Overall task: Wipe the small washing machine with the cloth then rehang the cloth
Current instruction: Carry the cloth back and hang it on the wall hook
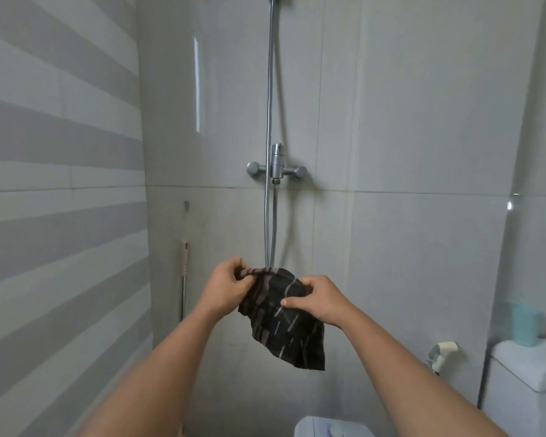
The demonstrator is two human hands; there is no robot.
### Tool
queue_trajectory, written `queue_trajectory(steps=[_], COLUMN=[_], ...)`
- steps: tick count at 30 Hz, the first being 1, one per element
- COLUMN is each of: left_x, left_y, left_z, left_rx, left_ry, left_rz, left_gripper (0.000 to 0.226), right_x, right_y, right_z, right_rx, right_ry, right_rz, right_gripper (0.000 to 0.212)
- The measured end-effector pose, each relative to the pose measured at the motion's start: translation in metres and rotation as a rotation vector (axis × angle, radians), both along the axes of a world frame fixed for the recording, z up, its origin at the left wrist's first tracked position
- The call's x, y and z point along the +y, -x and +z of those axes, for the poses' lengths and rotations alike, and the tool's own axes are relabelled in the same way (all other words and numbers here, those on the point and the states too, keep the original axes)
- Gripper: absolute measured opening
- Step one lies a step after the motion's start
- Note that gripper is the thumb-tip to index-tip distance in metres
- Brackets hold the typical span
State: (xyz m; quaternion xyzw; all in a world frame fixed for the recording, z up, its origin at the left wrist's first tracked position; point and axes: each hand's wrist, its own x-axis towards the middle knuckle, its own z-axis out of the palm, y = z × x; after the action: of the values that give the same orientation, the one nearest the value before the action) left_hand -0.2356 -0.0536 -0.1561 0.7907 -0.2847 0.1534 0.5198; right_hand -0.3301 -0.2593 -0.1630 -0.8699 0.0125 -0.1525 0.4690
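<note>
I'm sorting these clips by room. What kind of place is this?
Most likely a home bathroom: a shower tap with a hose on the tiled wall, and a toilet tank at the right. Both hands hold a dark cloth.

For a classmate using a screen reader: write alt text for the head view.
Two bare hands, left hand and right hand, hold a dark striped cloth before a tiled wall, below a shower mixer. A toilet tank stands right.

cloth (284, 316) before shower hose (269, 216), toilet tank (530, 370) right
</note>
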Motion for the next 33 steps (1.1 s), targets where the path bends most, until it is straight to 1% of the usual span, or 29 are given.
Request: queue_trajectory(steps=[2,5,7,9,11,14,15,16,17,19,20,22,23,25,29,31,33], left_x=[0.016,0.042,0.059,0.078,0.097,0.124,0.132,0.138,0.142,0.148,0.15,0.154,0.155,0.156,0.148,0.144,0.138], left_y=[-0.012,-0.034,-0.055,-0.081,-0.11,-0.16,-0.178,-0.193,-0.208,-0.237,-0.251,-0.284,-0.3,-0.331,-0.38,-0.402,-0.413], left_z=[0.028,0.062,0.076,0.084,0.09,0.095,0.095,0.093,0.091,0.085,0.082,0.078,0.077,0.077,0.081,0.069,0.046], left_rx=[-0.092,-0.175,-0.175,-0.175,-0.186,-0.269,-0.321,-0.385,-0.462,-0.632,-0.717,-0.842,-0.873,-0.884,-0.786,-0.739,-0.669], left_ry=[-0.068,-0.079,-0.08,-0.11,-0.137,-0.14,-0.147,-0.181,-0.257,-0.521,-0.655,-0.863,-0.921,-0.948,-0.91,-0.87,-0.785], left_rz=[0.082,0.18,0.184,0.144,0.111,0.162,0.189,0.215,0.253,0.352,0.391,0.454,0.494,0.569,0.657,0.647,0.623], left_gripper=[0.018,0.024,0.02,0.019,0.032,0.053,0.056,0.056,0.055,0.057,0.059,0.068,0.074,0.077,0.071,0.069,0.067], right_x=[0.011,0.037,0.054,0.069,0.08,0.091,0.095,0.099,0.103,0.114,0.119,0.129,0.133,0.14,0.149,0.148,0.142], right_y=[-0.018,-0.049,-0.074,-0.103,-0.137,-0.196,-0.218,-0.24,-0.265,-0.312,-0.332,-0.365,-0.38,-0.41,-0.459,-0.473,-0.479], right_z=[0.019,0.048,0.065,0.082,0.097,0.116,0.119,0.121,0.121,0.12,0.118,0.114,0.113,0.112,0.109,0.095,0.075], right_rx=[-0.013,0.021,0.062,0.068,0.069,0.127,0.126,0.102,0.037,-0.125,-0.192,-0.289,-0.323,-0.399,-0.553,-0.614,-0.702], right_ry=[-0.013,-0.08,-0.129,-0.157,-0.162,-0.226,-0.196,-0.119,0.012,0.284,0.376,0.477,0.51,0.576,0.748,0.852,0.898], right_rz=[0.045,0.153,0.232,0.282,0.301,0.345,0.341,0.317,0.272,0.163,0.111,0.052,0.036,0.005,-0.107,-0.172,-0.199], right_gripper=[0.024,0.029,0.026,0.02,0.017,0.016,0.015,0.016,0.015,0.014,0.016,0.019,0.018,0.015,0.014,0.013,0.015])
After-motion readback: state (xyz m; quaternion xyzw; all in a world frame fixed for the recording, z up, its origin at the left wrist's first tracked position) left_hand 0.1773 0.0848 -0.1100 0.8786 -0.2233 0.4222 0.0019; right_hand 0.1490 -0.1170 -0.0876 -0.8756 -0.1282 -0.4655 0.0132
